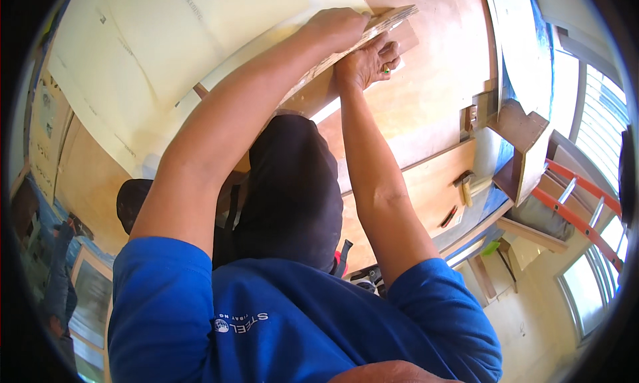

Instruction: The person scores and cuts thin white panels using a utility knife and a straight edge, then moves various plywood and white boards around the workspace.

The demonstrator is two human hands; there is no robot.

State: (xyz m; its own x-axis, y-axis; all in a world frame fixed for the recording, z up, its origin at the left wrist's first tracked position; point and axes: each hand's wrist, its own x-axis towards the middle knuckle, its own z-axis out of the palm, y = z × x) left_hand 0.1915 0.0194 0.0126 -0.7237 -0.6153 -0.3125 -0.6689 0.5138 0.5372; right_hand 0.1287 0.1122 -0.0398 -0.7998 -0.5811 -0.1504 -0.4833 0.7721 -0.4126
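Note:
A plywood board point(397, 14) with a layered edge stands tilted in front of me, running from my raised black-clad knee toward the far side. My left hand point(338, 25) is closed at the board's upper edge, its fingertips partly hidden. On the right side of the same board, my right hand point(367, 62) presses close against it with curled fingers; a ring with a green spot shows on one finger. The board hides part of that grip. Beneath lies a wide reddish-brown plywood sheet point(432, 83).
Cream-coloured sheets point(126, 57) spread across the left. A hammer point(466, 189) and a red-and-black tool point(449, 216) lie on plywood at right. Beyond them are a wooden box-like piece point(532, 160) and an orange ladder point(572, 213). Windows line the far right.

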